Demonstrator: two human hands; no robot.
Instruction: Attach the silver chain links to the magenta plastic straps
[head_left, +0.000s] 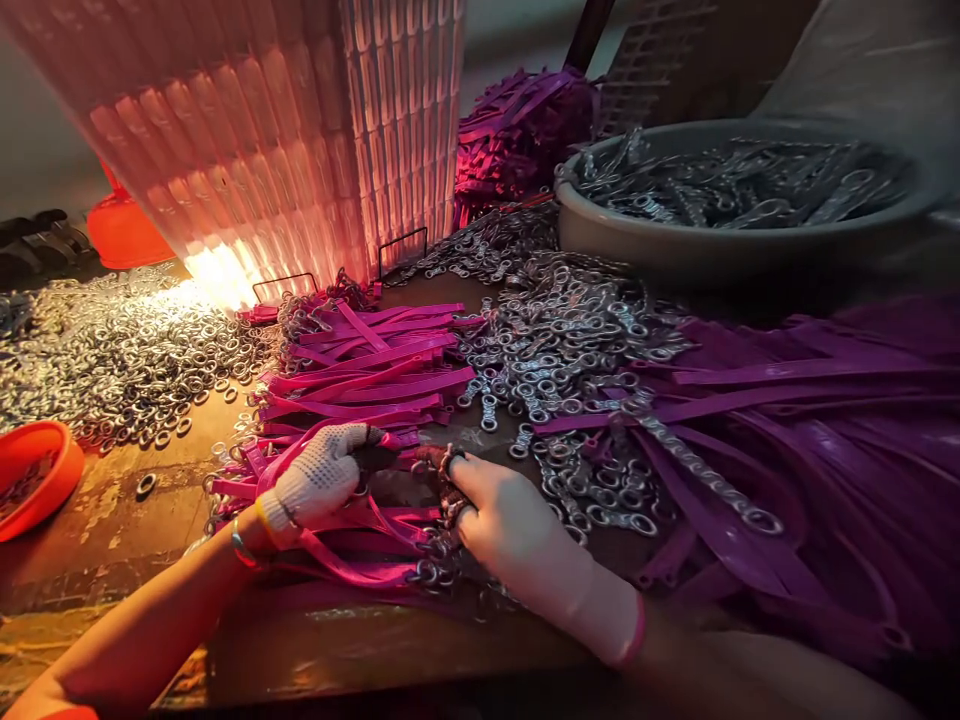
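magenta straps [394,385], flat, glossy | left hand [319,477], right hand [514,515]: fingers curled | held thing: cannot tell

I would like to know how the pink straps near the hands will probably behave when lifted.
The pink straps would likely flop, since several curve and cross. Each seems light, being thin and narrow. They may snag on the metal links beside them.

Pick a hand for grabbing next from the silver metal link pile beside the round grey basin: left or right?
Right, probably: the pale-gloved right hand sits nearer the silver metal link pile. The white-knit-gloved left hand is farther off, over the flat magenta straps. What either holds is unclear.
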